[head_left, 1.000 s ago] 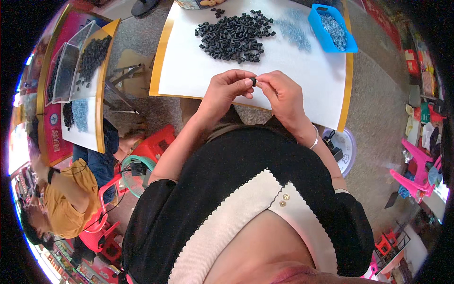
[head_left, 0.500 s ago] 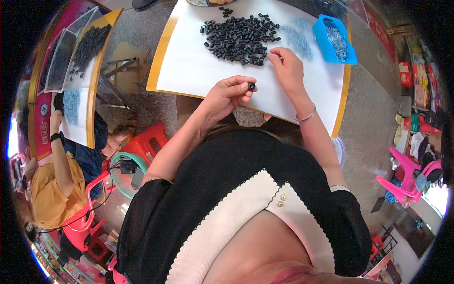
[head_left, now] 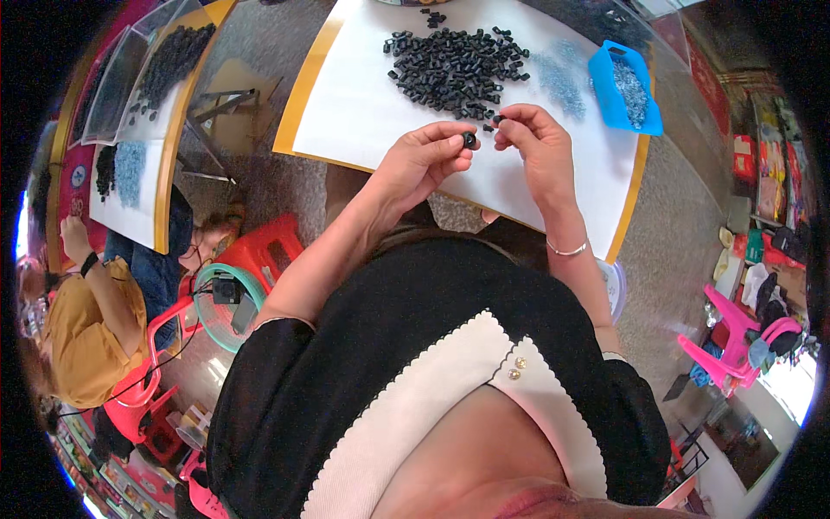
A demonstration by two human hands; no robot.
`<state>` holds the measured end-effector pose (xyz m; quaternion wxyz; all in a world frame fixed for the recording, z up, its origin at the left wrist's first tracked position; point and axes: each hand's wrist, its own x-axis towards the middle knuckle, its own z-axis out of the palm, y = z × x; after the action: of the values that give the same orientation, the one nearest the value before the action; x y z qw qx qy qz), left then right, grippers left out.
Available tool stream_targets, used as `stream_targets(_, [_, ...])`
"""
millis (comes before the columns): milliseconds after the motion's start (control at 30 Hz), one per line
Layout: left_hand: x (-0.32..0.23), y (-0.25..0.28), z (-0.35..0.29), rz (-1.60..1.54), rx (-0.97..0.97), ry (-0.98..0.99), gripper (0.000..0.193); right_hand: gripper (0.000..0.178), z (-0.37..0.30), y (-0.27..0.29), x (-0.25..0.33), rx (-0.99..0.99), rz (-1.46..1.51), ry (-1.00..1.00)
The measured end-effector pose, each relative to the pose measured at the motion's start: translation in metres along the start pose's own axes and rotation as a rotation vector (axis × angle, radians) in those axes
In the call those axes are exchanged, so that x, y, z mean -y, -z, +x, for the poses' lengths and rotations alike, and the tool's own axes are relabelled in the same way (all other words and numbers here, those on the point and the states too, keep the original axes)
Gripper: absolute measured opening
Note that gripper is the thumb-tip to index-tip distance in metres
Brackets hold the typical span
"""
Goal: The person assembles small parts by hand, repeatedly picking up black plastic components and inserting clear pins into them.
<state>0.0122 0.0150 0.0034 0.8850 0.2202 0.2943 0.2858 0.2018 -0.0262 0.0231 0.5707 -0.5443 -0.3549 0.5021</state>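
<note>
My left hand (head_left: 418,166) pinches a small black cylindrical part (head_left: 469,141), whose round end has a hole or recess, between thumb and fingertips. Close to its right, my right hand (head_left: 538,149) holds a small black piece (head_left: 499,119) at its fingertips. A short gap separates the two parts. Both hands are over the near part of a white-topped table (head_left: 346,112). Just beyond them lies a heap of small black parts (head_left: 454,69); a few loose ones lie at its near edge, by my right fingertips.
Small pale-blue clear pieces (head_left: 562,80) lie spread right of the heap. A blue tray (head_left: 641,124) holds more of them at the table's right edge. At far left, a person in a yellow top (head_left: 95,337) sits by another table (head_left: 130,221) with similar parts. Red stools and a green basket (head_left: 207,324) stand at left.
My right hand has come away from the heap's near edge toward my left hand, a black piece now showing in its fingertips. My left hand keeps its black part, turned slightly. The view has shifted slightly.
</note>
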Motion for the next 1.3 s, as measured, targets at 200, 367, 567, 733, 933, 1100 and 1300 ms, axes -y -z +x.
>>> stream_targets(200, [-0.004, -0.011, -0.001, 0.024, 0.005, -0.062, 0.026, 0.016, -0.025, -0.014, 0.016, 0.019, -0.045, 0.068])
stream_targets(367, [-0.004, -0.013, -0.002, 0.052, 0.011, -0.082, 0.026, 0.014, -0.033, -0.017, 0.016, -0.011, -0.128, 0.111])
stream_targets(567, [-0.002, -0.014, -0.003, 0.071, 0.017, -0.095, 0.024, 0.017, -0.036, -0.017, 0.016, 0.013, -0.41, 0.347])
stream_targets(733, [-0.002, -0.02, -0.006, 0.205, -0.016, -0.196, 0.022, 0.012, -0.038, -0.021, 0.02, -0.023, -0.623, 0.524])
stream_targets(933, [-0.003, -0.023, -0.009, 0.268, 0.002, -0.286, 0.022, 0.011, -0.04, -0.023, 0.022, -0.037, -0.592, 0.523])
stream_targets(1100, [-0.003, -0.023, -0.009, 0.314, -0.011, -0.29, 0.021, 0.011, -0.039, -0.021, 0.02, -0.033, -0.646, 0.582])
stream_targets(1300, [-0.002, -0.019, -0.006, 0.415, 0.003, -0.303, 0.021, 0.015, -0.036, -0.018, 0.009, 0.008, -0.783, 0.764])
